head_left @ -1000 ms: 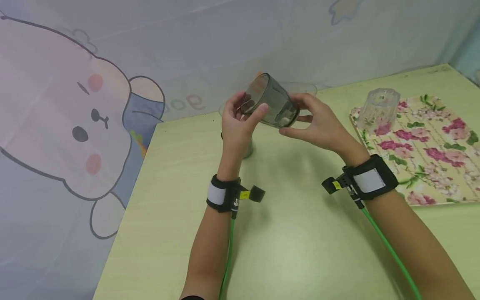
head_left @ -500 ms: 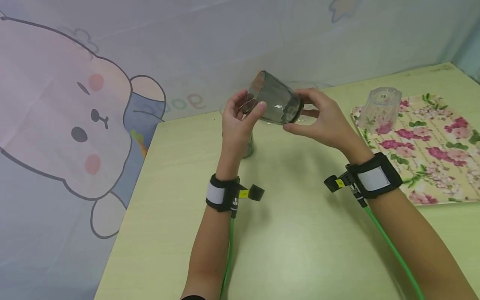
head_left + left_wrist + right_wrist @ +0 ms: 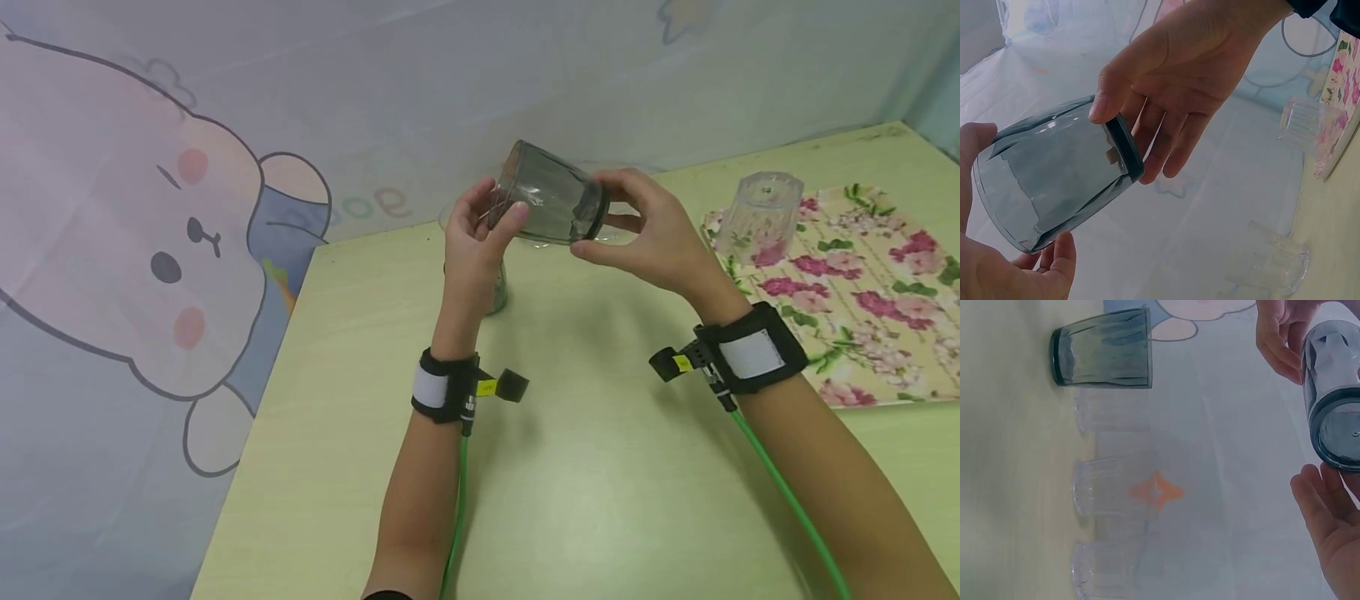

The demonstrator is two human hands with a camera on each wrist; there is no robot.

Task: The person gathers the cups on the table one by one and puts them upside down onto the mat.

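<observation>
Both hands clasp the smoky grey glass (image 3: 551, 204) on its side above the table (image 3: 600, 467) in the head view, left hand (image 3: 476, 242) at its 9 o'clock rim end, right hand (image 3: 648, 237) at its 3 o'clock base. From the left wrist, the right thumb presses the base edge. From the right wrist, a second grey glass (image 3: 1102, 349) stands at 10 o'clock on the table.
</observation>
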